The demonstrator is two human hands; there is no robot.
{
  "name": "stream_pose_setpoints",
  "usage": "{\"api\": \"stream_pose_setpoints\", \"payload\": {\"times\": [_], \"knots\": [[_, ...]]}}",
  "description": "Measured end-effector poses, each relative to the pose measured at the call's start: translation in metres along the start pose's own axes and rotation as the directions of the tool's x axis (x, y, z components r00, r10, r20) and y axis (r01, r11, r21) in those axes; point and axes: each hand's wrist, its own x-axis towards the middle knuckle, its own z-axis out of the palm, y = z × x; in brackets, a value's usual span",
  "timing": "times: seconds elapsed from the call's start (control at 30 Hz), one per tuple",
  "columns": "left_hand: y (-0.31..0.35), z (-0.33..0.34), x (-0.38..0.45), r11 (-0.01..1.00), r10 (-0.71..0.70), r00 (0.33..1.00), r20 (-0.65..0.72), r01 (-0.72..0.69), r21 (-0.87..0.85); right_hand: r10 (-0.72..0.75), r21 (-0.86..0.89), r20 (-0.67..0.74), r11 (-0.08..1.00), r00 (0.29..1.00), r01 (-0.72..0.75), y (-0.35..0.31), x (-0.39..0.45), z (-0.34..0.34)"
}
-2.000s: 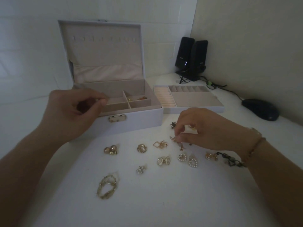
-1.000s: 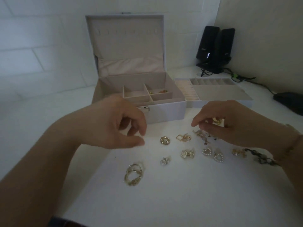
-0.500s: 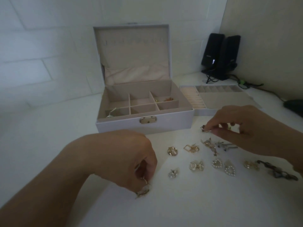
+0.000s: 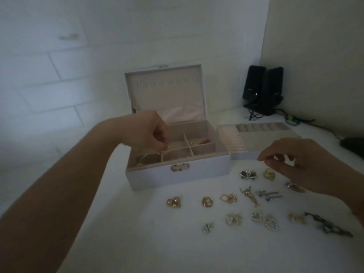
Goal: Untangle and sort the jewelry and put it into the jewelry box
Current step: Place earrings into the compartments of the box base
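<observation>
Item 1. Jewelry box (image 4: pixel 178 175): pale, lid raised, standing on the white table (image 4: pixel 137 243); gold clasp at the front centre. Interior divided into compartments. The near-left compartment holds a gold piece (image 4: pixel 146 157), too dim to identify; the far-right compartment holds small gold and amber pieces (image 4: pixel 199 143), shapes unclear. A row of hooks shows inside the lid; no writing legible.

Item 2. Left hand (image 4: pixel 151 133): over the box's left compartments, fingers curled downward, tips pinched together just above the gold piece. Whether they actually hold it cannot be told; the fingertips are blurred and in shadow.

Item 3. Right hand (image 4: pixel 301 164): raised above the loose jewelry, thumb and forefinger pressed together. Anything between them is too small to see. The wrist is cut off by the right edge.

Item 4. Removable tray (image 4: pixel 244 155): just beside the box on the right, its near corner partly hidden by the right hand.

Item 5. Loose jewelry on the table, in front of the box: pearl cluster earrings (image 4: pixel 173 201), round gold earring (image 4: pixel 207 201), square-frame gold earring (image 4: pixel 228 198), heart-shaped pearl earrings (image 4: pixel 265 220), dark chain link piece (image 4: pixel 328 226), and several more small pieces. One gold piece (image 4: pixel 294 187) lies partly under the right hand.

Item 6. Black speakers (image 4: pixel 263 88): in the far corner, cables trailing right. Small markings on them are unreadable.

Item 7. Dark object (image 4: pixel 352 143): at the right edge, cut off.
</observation>
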Motion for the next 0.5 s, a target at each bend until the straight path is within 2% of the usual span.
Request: {"api": "stream_pose_setpoints", "payload": {"times": [0.1,0.23,0.33,0.5], "knots": [[-0.022,0.011,0.042,0.968,-0.157,0.980,-0.124,0.177,0.177,0.047,0.036,-0.048,0.998,0.998,-0.045,0.013,-0.002,-0.005],[-0.033,0.030,0.071,0.932,-0.240,0.945,-0.224,0.289,0.220,0.172,0.059,-0.143,0.985,0.975,-0.165,0.037,-0.004,-0.007],[-0.032,0.041,0.079,0.901,-0.271,0.928,-0.254,0.338,0.274,0.231,0.063,-0.186,0.973,0.955,-0.223,0.046,-0.003,-0.007],[-0.024,0.057,0.080,0.782,-0.236,0.926,-0.294,0.360,0.509,0.277,-0.003,-0.151,0.960,0.949,-0.281,0.053,-0.005,-0.013]]}}
